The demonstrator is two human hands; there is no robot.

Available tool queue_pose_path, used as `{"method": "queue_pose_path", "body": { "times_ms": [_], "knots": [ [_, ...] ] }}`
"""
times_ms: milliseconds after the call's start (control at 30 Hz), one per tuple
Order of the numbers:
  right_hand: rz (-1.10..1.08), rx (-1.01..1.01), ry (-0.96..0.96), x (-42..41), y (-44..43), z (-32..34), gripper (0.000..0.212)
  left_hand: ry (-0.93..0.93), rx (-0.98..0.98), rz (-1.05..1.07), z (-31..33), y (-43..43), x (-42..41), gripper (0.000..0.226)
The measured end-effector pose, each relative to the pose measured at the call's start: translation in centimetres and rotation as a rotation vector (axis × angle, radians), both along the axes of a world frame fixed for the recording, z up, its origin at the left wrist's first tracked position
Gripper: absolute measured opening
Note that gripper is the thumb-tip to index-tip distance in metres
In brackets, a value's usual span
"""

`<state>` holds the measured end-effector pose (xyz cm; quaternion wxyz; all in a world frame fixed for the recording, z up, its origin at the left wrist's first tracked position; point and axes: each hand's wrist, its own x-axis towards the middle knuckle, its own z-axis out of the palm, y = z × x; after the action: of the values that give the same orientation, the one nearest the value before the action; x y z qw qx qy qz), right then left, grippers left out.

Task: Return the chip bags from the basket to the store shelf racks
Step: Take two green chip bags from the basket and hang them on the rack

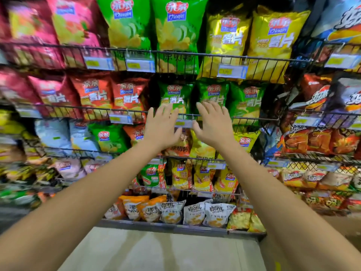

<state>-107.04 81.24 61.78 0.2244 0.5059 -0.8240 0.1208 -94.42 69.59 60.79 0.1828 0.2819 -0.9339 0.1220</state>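
Observation:
Both my arms reach forward to the second wire rack [252, 119]. My left hand [162, 128] and my right hand [214, 124] are spread flat, fingers apart, holding nothing, in front of the rack's front rail. Just behind their fingertips stand small green chip bags: one [172, 94] above my left hand, another [213, 91] above my right, and a third [248, 100] further right. A price tag [183, 123] on the rail shows between my two hands. No basket is in view.
Wire racks fill the view. Large green [175, 30] and yellow [271, 34] bags fill the top row, red bags [127, 96] stand left of the green ones, and yellow bags [201, 147] sit below my hands. White bags [195, 212] lie on the bottom shelf above the pale floor [156, 251].

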Motion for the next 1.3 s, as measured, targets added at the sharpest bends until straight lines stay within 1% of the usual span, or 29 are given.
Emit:
{"method": "queue_pose_path", "body": {
  "times_ms": [233,433,500,567,600,667,733,867,967,1133,1300],
  "knots": [
    [0.110,0.067,0.011,6.1,-7.9,-1.6,0.060,0.000,0.046,0.135,-1.7,-8.0,7.1,0.068],
    [0.169,0.094,-0.006,9.3,-18.8,-3.7,0.061,0.025,0.041,0.175,-3.9,-19.0,11.4,0.073],
    [0.177,0.102,-0.026,10.4,-22.9,-4.4,0.066,0.035,0.056,0.183,-4.6,-23.0,12.3,0.078],
    [0.175,0.101,-0.039,11.2,-27.0,-5.0,0.076,0.042,0.091,0.170,-5.1,-26.8,12.8,0.080],
    [0.159,0.104,-0.044,11.5,-28.8,-5.3,0.077,0.041,0.104,0.161,-5.3,-28.6,12.9,0.080],
    [0.105,0.087,-0.077,11.7,-32.1,-5.9,0.068,0.054,0.111,0.130,-5.5,-31.9,12.7,0.077],
    [0.043,0.070,-0.105,11.5,-34.7,-6.5,0.064,0.073,0.120,0.100,-5.4,-34.7,11.9,0.072],
    [-0.067,0.071,-0.132,10.7,-37.1,-7.2,0.068,0.051,0.142,0.038,-5.5,-37.7,10.0,0.069],
    [-0.112,0.057,-0.120,10.0,-37.6,-7.5,0.074,0.047,0.144,-0.037,-5.6,-38.2,9.0,0.072],
    [-0.088,0.064,-0.110,10.0,-37.6,-7.9,0.075,0.089,0.114,-0.087,-6.2,-39.2,9.3,0.068],
    [-0.101,0.011,-0.124,10.3,-37.1,-8.3,0.072,0.105,0.121,-0.110,-7.1,-40.1,10.5,0.063]
  ]
}}
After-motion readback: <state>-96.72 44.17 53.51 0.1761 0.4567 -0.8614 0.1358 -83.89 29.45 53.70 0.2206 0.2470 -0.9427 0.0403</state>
